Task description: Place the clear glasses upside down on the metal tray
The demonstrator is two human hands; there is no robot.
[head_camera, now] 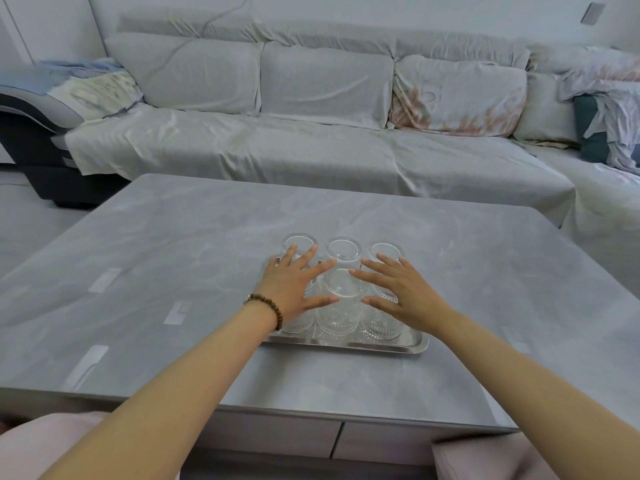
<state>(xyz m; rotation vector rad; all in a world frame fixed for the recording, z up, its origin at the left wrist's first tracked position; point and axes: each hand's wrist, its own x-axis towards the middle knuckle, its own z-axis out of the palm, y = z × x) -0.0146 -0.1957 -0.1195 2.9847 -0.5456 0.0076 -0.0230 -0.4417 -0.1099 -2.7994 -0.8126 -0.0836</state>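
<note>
On the grey marbled table (173, 244), the left hand (289, 289) hovers with fingers spread, gripping nothing. Six clear ribbed glasses (337, 308) stand upside down on the shallow metal tray (414, 344). The right hand (403, 294) is equally splayed and empty; the task looks finished.

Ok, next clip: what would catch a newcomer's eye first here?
Two bare hands, the left hand wearing a brown beaded bracelet and the right hand, spread open above clear ribbed glasses standing upside down on a shiny metal tray. The tray sits mid grey marbled table, with a covered grey sofa behind.
</note>
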